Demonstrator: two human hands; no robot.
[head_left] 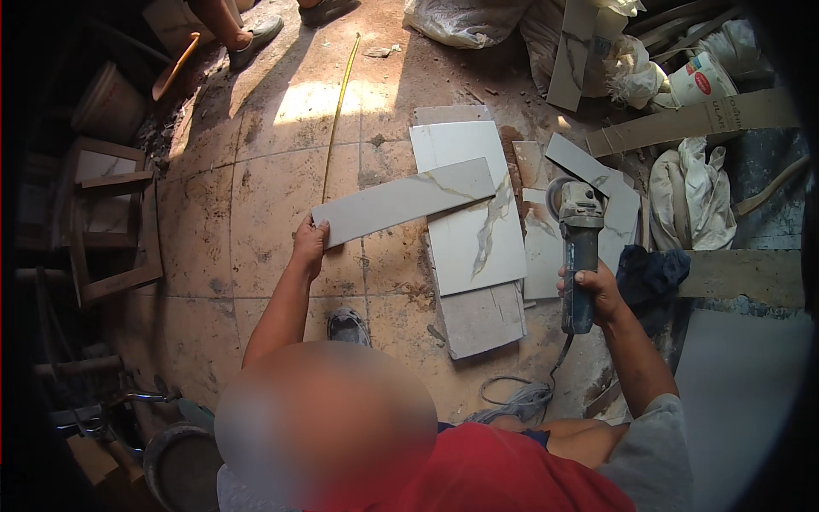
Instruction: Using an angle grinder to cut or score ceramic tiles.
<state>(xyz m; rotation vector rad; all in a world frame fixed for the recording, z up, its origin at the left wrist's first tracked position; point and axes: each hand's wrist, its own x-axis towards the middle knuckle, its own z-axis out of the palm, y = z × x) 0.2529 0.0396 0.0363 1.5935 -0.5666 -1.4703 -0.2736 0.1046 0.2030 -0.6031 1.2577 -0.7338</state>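
Observation:
My left hand (312, 239) grips the near-left end of a long, narrow tile strip (384, 205), white with a gold-grey vein. The strip slants up to the right, and its far end lies over a large white marble-look tile (478, 239). That tile rests on a grey slab (485, 322) on the floor. To the right, my right hand (597, 288) is wrapped round the dark body of an angle grinder (582, 247), held upright with its disc at the upper left. Whether the disc is spinning cannot be told. A cord runs down from its lower end.
A yellow tape measure (343, 94) stretches across the tiled floor. Tile offcuts (542, 235) lie under the grinder. A coiled cable (520, 401) sits near my legs. Another person's feet (256, 43) show at top left. Sacks (695, 196) and a white bucket (701, 81) crowd the right; a wooden frame (115, 222) stands left.

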